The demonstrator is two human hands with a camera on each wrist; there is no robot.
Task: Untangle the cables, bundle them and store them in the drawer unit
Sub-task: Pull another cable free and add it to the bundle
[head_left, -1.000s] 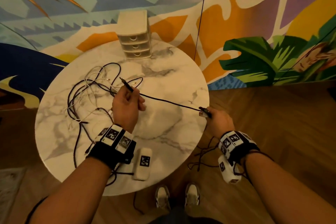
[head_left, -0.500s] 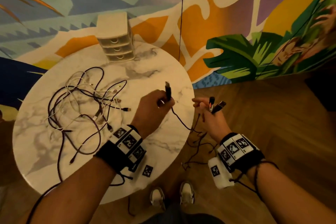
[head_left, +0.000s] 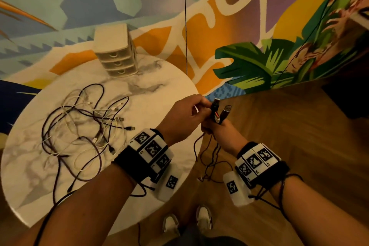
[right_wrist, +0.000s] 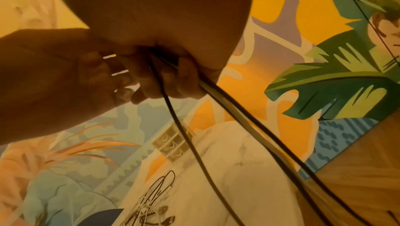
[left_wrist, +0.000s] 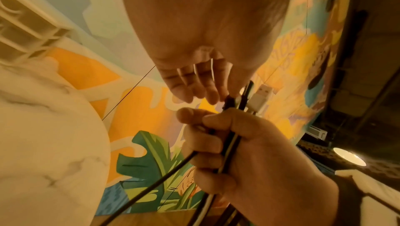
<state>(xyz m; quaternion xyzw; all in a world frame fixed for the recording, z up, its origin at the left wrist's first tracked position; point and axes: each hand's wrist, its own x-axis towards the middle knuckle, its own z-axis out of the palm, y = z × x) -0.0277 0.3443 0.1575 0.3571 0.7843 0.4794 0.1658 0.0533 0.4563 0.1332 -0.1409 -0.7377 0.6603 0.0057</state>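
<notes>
Off the table's right edge my right hand (head_left: 212, 125) grips a bunch of cable ends, fingers curled round them (left_wrist: 218, 145). A black plug (head_left: 215, 106) and a silver USB plug (head_left: 227, 110) stick up out of the fist, and the cable lengths (head_left: 207, 152) hang to the floor. My left hand (head_left: 204, 106) reaches across and pinches the black plug (left_wrist: 229, 101) with its fingertips. A tangle of black and white cables (head_left: 85, 126) lies on the left of the round marble table (head_left: 163, 90). The beige three-drawer unit (head_left: 116, 54) stands at the table's far edge, drawers closed.
A painted mural wall rises directly behind the table. Wooden floor (head_left: 279, 136) lies to the right, and my shoes (head_left: 203, 217) show below. The drawer unit (right_wrist: 173, 144) and the tangle (right_wrist: 151, 204) also appear in the right wrist view.
My left hand carried the black plug rightward off the table to my right hand. The cable that was stretched between the hands now hangs slack in the right fist.
</notes>
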